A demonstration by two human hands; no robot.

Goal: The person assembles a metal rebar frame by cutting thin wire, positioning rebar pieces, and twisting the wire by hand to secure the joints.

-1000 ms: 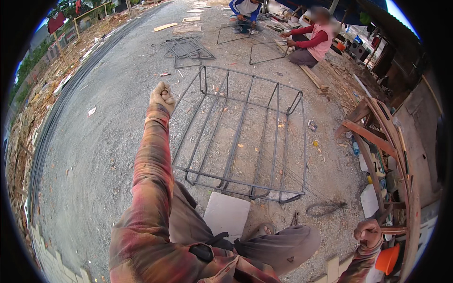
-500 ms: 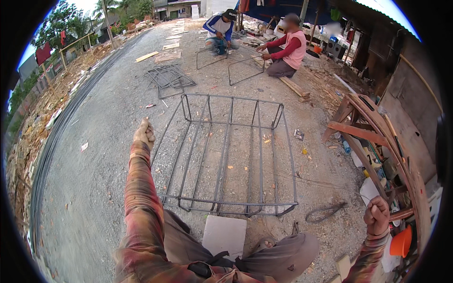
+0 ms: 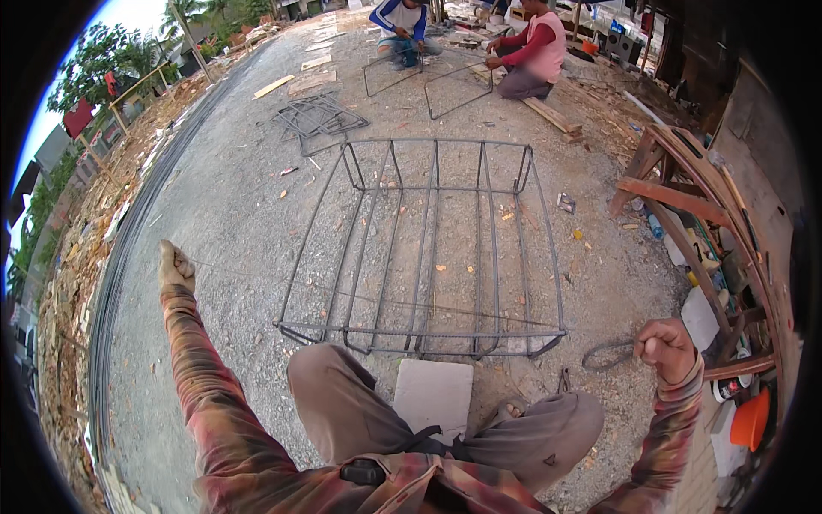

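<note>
I sit on gravel with my arms spread wide. My left hand [image 3: 175, 267] is a closed fist at the left, out at arm's length. A thin tie wire [image 3: 385, 301] runs taut from it across the near end of a large rebar cage [image 3: 428, 248] toward my right hand [image 3: 668, 347]. That hand is also a closed fist, raised at the lower right. A small coil of wire [image 3: 606, 354] lies on the ground just left of it. The cage lies flat on the gravel in front of my knees.
A grey square slab [image 3: 432, 396] sits between my legs, with pincers [image 3: 563, 378] beside it. A wooden trestle [image 3: 676, 184] with tools and an orange bucket [image 3: 752, 420] stand at the right. Two people [image 3: 531, 47] work on rebar frames [image 3: 318, 116] far ahead.
My left arm has swung down and outward to the left. My right hand has risen and pulled out to the right, drawing the wire taut.
</note>
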